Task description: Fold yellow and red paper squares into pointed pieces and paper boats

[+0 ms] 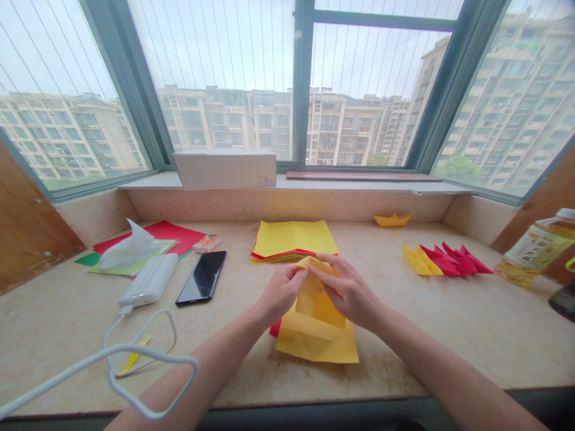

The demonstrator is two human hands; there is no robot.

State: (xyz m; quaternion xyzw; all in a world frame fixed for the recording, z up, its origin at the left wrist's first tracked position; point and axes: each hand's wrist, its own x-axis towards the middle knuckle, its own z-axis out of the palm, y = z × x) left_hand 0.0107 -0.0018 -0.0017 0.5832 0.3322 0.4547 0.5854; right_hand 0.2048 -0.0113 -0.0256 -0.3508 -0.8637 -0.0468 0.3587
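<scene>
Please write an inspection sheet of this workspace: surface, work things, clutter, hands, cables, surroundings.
Surface: beige stone counter under a window.
Work things: yellow sheet, partly folded, a red sheet edge under it; paper stack behind.
Clutter: folded paper pieces, yellow paper boat, phone, power bank, tissue, drink bottle.
Hands: left hand and right hand both pinch the sheet's top fold.
Cables: white cable loops from the power bank to the near edge.
Surroundings: white box on the sill; apartment blocks outside.

Partly folded yellow paper (317, 326) lies on the counter (449, 335).
</scene>
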